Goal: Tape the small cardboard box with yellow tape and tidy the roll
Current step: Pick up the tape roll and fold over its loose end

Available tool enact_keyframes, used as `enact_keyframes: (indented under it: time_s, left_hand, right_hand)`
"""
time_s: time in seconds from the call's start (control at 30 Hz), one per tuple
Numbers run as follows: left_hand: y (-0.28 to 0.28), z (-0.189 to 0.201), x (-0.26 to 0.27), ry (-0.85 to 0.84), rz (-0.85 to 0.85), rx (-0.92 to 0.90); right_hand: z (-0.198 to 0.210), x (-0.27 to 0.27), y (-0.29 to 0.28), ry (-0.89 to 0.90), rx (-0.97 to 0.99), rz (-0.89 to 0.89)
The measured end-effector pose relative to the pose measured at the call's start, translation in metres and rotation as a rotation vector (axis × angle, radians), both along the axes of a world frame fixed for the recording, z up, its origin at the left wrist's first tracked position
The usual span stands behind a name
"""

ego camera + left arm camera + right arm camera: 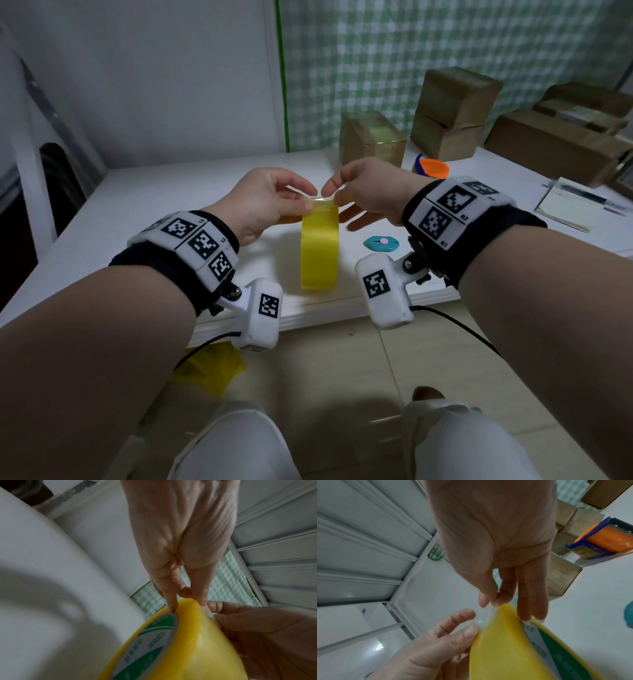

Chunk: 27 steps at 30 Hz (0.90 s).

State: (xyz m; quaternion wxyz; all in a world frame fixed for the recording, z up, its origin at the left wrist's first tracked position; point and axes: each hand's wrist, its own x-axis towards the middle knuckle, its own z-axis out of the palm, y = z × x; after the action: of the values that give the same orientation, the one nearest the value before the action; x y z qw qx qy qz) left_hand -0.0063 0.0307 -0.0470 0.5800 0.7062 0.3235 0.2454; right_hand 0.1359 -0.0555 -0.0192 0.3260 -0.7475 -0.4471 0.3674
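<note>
The yellow tape roll [320, 246] stands on edge, held up over the front of the white table [171, 205]. My left hand [310, 200] pinches the top of the roll [197, 642], with one finger at the core's rim and the others on the outer face. My right hand [332, 195] pinches the thin, translucent loose end of tape [481, 620] between thumb and forefinger at the top of the roll [505, 642]. Its other fingers [530, 615] touch the roll's rim. A small cardboard box [371, 140] stands behind the hands, with a pale yellowish strip on its top.
A teal cutter [381, 243] lies just right of the roll. An orange and blue tape dispenser [431, 168] sits beyond my right hand. More cardboard boxes [452, 113] and papers [579, 205] fill the right side. A yellow scrap [209, 370] lies on the floor.
</note>
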Motion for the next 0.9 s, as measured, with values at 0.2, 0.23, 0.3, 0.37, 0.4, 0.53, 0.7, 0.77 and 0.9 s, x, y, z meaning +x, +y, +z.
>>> enact_keyframes:
  time_s: [0.2,0.23,0.3,0.37,0.4,0.53,0.7,0.77,0.9]
  left_hand:
    - [-0.005,0.001,0.002,-0.009,0.014,-0.004]
    - [-0.005,0.001,0.003,0.001,0.023,-0.003]
    - [-0.005,0.002,0.003,0.019,0.028,0.007]
    - [-0.004,0.001,0.002,0.039,0.024,0.032]
    - [-0.003,0.001,0.002,0.049,0.022,0.044]
    - [-0.002,0.000,0.001,0.088,0.007,0.105]
    - [-0.002,-0.002,0.005,0.122,0.027,0.140]
    - [-0.003,-0.003,0.008,0.122,0.052,0.126]
    - [-0.004,-0.006,0.013,0.050,0.147,-0.015]
  right_hand:
    - [0.002,-0.001,0.003,-0.039,-0.022,-0.006]
    - [0.003,-0.002,0.003,-0.049,-0.026,-0.007]
    - [0.004,-0.004,0.004,-0.048,-0.027,-0.006]
    - [0.005,-0.005,0.004,-0.046,-0.019,-0.005]
    - [0.005,-0.006,0.004,-0.052,-0.011,-0.004]
    - [0.001,-0.009,0.002,-0.115,0.016,0.042]
    - [-0.009,-0.005,0.005,-0.076,0.081,-0.022]
    - [-0.010,-0.003,0.005,-0.060,0.101,-0.063]
    - [-0.012,0.002,0.006,-0.019,0.111,-0.141]
